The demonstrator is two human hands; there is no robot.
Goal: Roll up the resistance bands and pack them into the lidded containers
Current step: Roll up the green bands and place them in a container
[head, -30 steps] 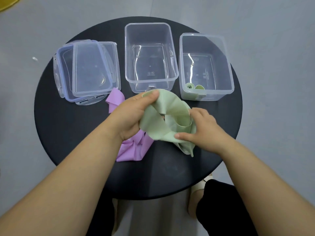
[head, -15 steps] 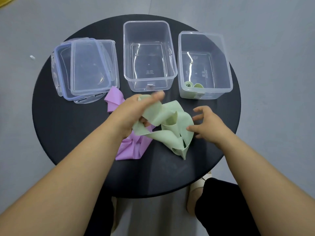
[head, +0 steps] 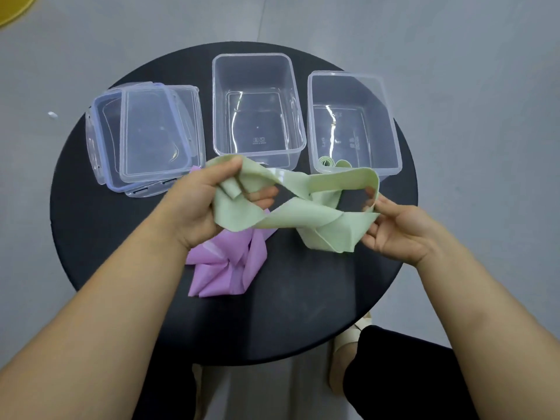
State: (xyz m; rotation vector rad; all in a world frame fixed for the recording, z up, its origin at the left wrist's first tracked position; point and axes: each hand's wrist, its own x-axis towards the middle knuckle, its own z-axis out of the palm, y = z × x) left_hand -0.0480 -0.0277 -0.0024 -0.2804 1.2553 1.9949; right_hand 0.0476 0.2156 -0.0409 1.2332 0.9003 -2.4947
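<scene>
Both hands are holding the green resistance band [head: 303, 213]: left hand [head: 200, 204] pinching one end, right hand [head: 397, 228] pinching the other.

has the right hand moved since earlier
Yes, rightward: the right hand was near the middle of the right container, now near its front right corner.

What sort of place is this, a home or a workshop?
Some plain indoor room; home or studio, I cannot tell. A small round black table stands on bare grey floor, with clear storage containers and a purple resistance band on it.
</scene>
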